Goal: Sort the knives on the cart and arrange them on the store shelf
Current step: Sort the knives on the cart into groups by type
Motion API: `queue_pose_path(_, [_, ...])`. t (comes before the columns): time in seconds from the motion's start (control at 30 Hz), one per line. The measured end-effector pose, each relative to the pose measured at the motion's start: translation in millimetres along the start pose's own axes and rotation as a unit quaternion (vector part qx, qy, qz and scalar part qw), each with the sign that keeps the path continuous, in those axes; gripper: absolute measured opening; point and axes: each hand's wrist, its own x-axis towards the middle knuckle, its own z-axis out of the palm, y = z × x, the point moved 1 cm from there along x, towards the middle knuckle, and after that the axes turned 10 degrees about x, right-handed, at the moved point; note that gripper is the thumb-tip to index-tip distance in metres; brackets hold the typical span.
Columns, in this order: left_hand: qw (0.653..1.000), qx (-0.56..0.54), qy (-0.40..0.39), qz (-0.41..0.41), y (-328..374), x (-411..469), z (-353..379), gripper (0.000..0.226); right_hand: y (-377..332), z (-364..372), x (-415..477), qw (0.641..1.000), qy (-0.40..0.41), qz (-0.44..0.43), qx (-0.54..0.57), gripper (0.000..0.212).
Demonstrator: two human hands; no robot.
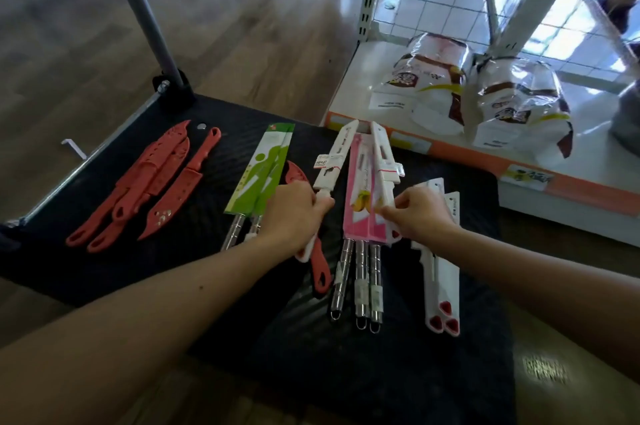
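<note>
Head view: a black cart (381, 372) with a ribbed, matte deck carries the knives, laid out in groups. At far left lie several red plastic knives (156, 182) with perforated curved sheaths and looped handles. To their right are green card-sleeved knives (263, 171) with slim steel handles.

The left hand (294, 213) is clenched around a white-sheathed knife (334, 157), its flat tip pointing far, above a lone red knife (320, 272). The right hand (420, 213) pinches the near end of a second white knife (382, 164), which lies on glossy pink-sleeved knives (358, 202) with ringed steel handles. More white knives (441, 286) lie at right. Beyond the cart, a white shelf (595, 161) with an orange edge holds crinkled plastic bags (429, 85).
</note>
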Motion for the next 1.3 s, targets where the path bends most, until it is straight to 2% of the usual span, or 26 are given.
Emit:
queue_pose_path(0.1, [0.997,-0.056,-0.049,-0.032,29.5,-5.6,8.4,0.037,10.6,-8.1,-6.2,0.999,0.019,0.022,0.034,0.023])
queue_pose_path(0.23, [0.989,-0.126,-0.075,-0.03,65.5,-8.0,22.4,0.027,19.3,-21.0,-11.4,0.998,0.033,0.041,0.036,0.022])
queue_pose_path(0.43, [0.986,-0.116,-0.123,0.009,92.1,-13.3,44.5,0.03,46.0,-37.6,-24.9,0.996,0.025,0.079,0.029,0.022])
queue_pose_path(0.63, [0.978,-0.1,-0.179,0.043,100.5,-25.9,59.6,0.029,61.6,-40.3,-42.7,0.997,-0.012,0.067,0.018,0.025])
queue_pose_path(0.77, [0.977,-0.108,-0.175,0.056,98.2,-23.6,57.1,0.025,60.8,-44.2,-37.0,0.997,0.011,0.071,0.039,0.027])
queue_pose_path(1.07, [0.981,-0.127,-0.127,0.068,74.5,-21.2,51.0,0.019,46.4,-38.2,-19.0,0.997,0.077,0.018,-0.022,0.025])
queue_pose_path(1.2, [0.986,-0.137,-0.084,0.054,58.0,-15.2,39.3,0.018,33.3,-27.1,-17.8,0.997,0.069,-0.018,-0.013,0.02])
queue_pose_path(1.3, [0.992,-0.104,-0.058,0.044,41.0,-15.2,28.6,0.022,16.5,-13.6,-18.8,0.997,0.052,-0.063,-0.016,0.017])
